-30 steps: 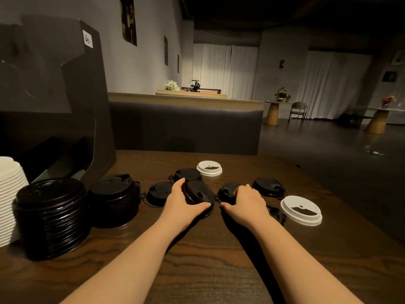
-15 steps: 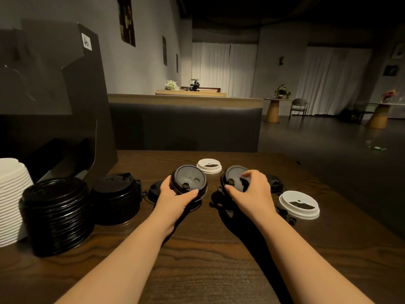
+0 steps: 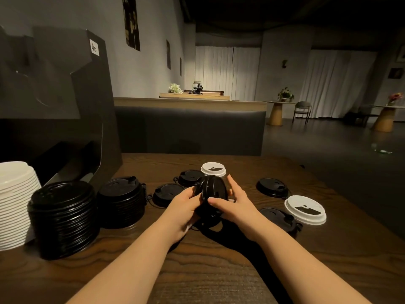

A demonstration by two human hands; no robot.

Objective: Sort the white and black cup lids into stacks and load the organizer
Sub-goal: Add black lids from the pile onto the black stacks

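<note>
Half a second back we held one black lid in each hand, apart; now the two black lids [image 3: 212,194] meet on edge above the tabletop [image 3: 219,270], nesting into one stack between our hands. We judge that another pair is sorted. Our left hand [image 3: 186,204] grips their near-left rim, fingers curled; our right hand [image 3: 234,200] pinches the other side, thumb in front. Loose lids lie around, finished stacks beside the organizer [image 3: 65,95].

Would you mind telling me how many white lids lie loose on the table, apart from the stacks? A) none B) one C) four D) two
D: one white lid lies beyond the hands, and another white lid lies at the right beside a black lid.
</note>
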